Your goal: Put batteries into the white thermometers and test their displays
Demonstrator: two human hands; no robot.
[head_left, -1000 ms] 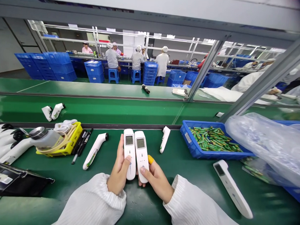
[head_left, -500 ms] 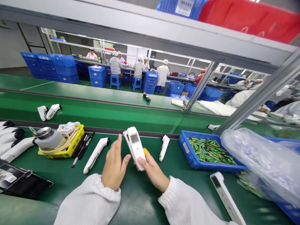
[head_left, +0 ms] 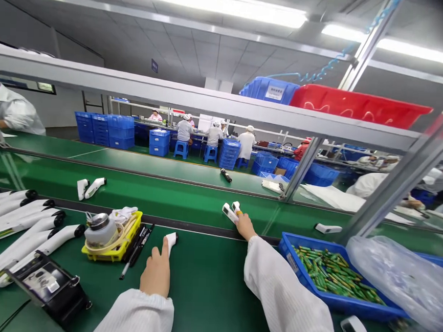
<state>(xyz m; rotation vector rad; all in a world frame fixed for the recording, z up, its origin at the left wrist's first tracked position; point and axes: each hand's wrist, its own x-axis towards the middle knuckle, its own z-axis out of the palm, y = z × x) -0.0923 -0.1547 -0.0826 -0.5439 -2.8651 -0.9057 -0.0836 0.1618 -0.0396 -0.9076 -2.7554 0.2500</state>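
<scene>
My right hand [head_left: 245,227] reaches over the green belt behind the table edge, its fingers closed on white handheld thermometers [head_left: 229,213]; two white ends stick out past the fingertips. On the table, my left hand [head_left: 156,273] lies over another white thermometer [head_left: 171,240] with a black tip. Its index finger stretches along that thermometer, while the other fingers are bent and the palm side is hidden. Two more white thermometers [head_left: 94,188] rest on the belt at the left, and one [head_left: 328,229] lies on it at the right.
At the left are a row of white thermometers [head_left: 62,240], a black device [head_left: 49,288], a yellow basket [head_left: 124,247] and pens [head_left: 139,245]. A blue tray [head_left: 289,245] of green batteries and a plastic bag [head_left: 396,276] stand right. A slanted metal post [head_left: 393,178] rises there.
My right hand has moved forward over the belt with the white thermometers. My left hand has moved onto the thermometer on the table. The view has tilted up.
</scene>
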